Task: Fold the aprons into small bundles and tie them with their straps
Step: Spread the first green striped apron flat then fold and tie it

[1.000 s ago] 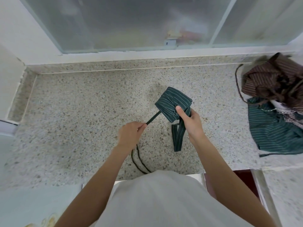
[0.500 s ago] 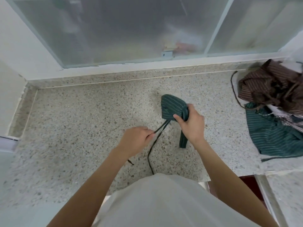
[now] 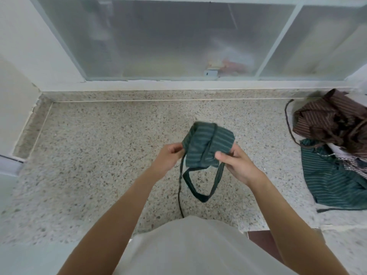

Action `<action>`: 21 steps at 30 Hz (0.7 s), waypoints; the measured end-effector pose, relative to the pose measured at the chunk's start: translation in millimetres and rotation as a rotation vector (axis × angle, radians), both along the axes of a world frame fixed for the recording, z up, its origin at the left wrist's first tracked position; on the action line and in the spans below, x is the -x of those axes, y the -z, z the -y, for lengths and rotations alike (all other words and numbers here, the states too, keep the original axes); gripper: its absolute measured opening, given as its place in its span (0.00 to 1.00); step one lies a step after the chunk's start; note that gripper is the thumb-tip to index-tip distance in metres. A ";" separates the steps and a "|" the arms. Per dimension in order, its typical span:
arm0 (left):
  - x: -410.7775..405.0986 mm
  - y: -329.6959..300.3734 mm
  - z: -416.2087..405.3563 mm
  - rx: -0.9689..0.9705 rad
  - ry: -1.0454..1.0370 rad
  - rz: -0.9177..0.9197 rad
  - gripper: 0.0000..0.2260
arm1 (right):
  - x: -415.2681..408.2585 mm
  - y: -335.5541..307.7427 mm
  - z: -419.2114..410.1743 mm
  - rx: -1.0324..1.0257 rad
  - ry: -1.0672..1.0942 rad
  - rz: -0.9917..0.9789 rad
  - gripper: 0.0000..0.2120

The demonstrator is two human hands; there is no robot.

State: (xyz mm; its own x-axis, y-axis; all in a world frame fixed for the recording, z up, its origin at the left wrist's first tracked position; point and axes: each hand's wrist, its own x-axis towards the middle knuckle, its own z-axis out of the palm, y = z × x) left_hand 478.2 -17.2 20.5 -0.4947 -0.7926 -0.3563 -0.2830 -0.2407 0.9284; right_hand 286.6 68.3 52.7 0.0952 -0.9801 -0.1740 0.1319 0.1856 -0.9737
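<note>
A speckled stone counter [image 3: 89, 155] ran from the left wall across to the right. At its far edge stood a frosted window [image 3: 158, 40] with pale frames.

Near the middle, the person's left hand [image 3: 168, 157] came up from the near side. Its fingers were curled and pinched the left edge of a green bundle [image 3: 206, 145], close to where a thin strap [image 3: 180, 187] left the cloth. That strap hung straight down toward the person and went out of sight behind the white shirt [image 3: 190, 247].

The green bundle was a folded apron with pale stripes. It was held up between both hands, above the middle of the counter. One dark strap was wrapped over its top and down its front. A wider green loop [image 3: 204, 193] hung from the bottom of the bundle and sagged toward the near side.

The right hand [image 3: 238, 165] gripped the right near corner of the bundle. Its thumb lay on the front of the cloth and its fingers were curled behind it.

Far to the right, well apart from the bundle, lay a pile of loose cloth. A brown striped apron [image 3: 329, 120] sat on the far part of the pile, with a dark cord [image 3: 288, 120] curving out on its left. A green striped apron [image 3: 333, 181] lay spread out on the near side of the pile, touching the brown one.
</note>
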 end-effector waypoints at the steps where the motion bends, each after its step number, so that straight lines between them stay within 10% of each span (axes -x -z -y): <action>1: 2.6 3.1 -8.4 -0.028 -0.014 -0.023 0.05 | -1.8 1.2 1.6 -0.009 0.055 0.051 0.34; 13: -13.7 19.4 -24.8 0.009 0.224 0.030 0.12 | 10.1 5.2 3.9 -0.020 0.172 0.054 0.34; 18: -13.9 11.4 9.6 0.520 0.649 0.561 0.09 | 13.0 -1.7 3.8 -0.036 -0.487 -0.510 0.20; 21: -5.5 -16.6 28.2 0.810 0.754 0.644 0.09 | 3.7 14.6 8.3 -0.005 -0.532 -0.968 0.12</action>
